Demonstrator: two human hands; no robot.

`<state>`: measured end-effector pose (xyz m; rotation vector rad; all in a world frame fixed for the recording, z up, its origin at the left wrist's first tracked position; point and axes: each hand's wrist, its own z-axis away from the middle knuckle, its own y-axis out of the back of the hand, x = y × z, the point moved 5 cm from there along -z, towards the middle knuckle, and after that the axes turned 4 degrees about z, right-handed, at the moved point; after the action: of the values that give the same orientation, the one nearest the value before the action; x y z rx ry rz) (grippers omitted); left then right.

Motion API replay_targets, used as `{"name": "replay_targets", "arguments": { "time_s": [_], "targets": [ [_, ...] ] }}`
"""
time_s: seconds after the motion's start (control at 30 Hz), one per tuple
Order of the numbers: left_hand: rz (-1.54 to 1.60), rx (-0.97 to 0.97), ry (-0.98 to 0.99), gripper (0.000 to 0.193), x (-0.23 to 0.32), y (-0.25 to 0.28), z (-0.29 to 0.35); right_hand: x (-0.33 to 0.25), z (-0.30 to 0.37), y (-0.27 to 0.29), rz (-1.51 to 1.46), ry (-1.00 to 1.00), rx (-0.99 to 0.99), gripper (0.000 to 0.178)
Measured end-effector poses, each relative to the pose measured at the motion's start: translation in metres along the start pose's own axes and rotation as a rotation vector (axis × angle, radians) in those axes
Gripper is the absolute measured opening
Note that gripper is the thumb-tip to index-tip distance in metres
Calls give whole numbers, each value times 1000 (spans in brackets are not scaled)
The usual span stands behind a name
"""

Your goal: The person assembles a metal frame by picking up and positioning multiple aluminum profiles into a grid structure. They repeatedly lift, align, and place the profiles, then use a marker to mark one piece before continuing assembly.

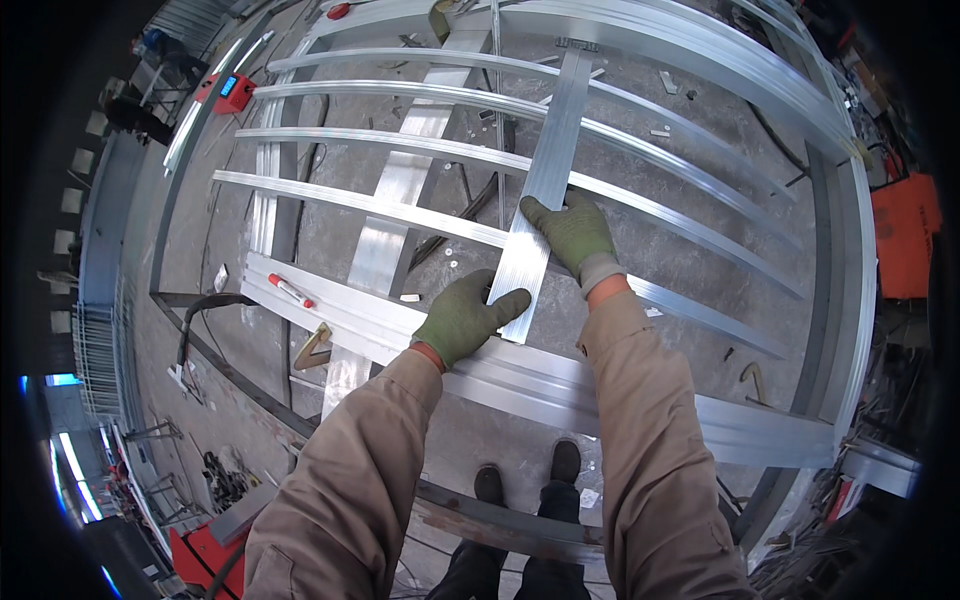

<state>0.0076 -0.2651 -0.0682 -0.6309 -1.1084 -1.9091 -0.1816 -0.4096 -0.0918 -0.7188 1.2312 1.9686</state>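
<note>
Left hand (465, 318): gloved, gripping metal strip's (545, 175) near end.
Right hand (575, 235): gloved, pressed flat on strip, across crossbars (400, 210).

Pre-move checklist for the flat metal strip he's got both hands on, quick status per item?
1. Left hand on the near end of the flat metal strip: ok, grip closed around its end.
2. Right hand on the strip: ok, fingers lie on it farther up.
3. Both hands gloved: ok.
4. Strip lies across the cross bars: ok, it crosses several of them.
5. Far end seated at the top rail: cannot tell, too small.
6. Loose items nearby: not ok, a red and white marker lies on the near rail.
</note>
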Motion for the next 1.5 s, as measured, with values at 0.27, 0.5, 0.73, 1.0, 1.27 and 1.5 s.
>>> {"name": "replay_targets", "arguments": {
  "time_s": [0.27, 0.5, 0.73, 1.0, 1.27, 1.5],
  "targets": [
    [-5, 22, -137, 77, 1, -2, 11, -19, 31, 14, -14, 78, 45, 59],
    [171, -17, -109, 74, 31, -14, 63, -32, 100, 54, 54, 68, 156, 76],
    [227, -26, -209, 66, 28, -87, 188, 14, 243, 80, -9, -21, 118, 79],
    [166, -189, -106, 70, -24, -165, 331, 82, 412, 60, -114, -160, 145, 78],
    [78, -229, -9, 86, -61, -198, 362, 139, 447, 28, -44, -128, 180, 79],
    [333, -328, 123, 88, -72, -208, 366, 146, 449, 23, 153, -173, 101, 83]
  ]
}}
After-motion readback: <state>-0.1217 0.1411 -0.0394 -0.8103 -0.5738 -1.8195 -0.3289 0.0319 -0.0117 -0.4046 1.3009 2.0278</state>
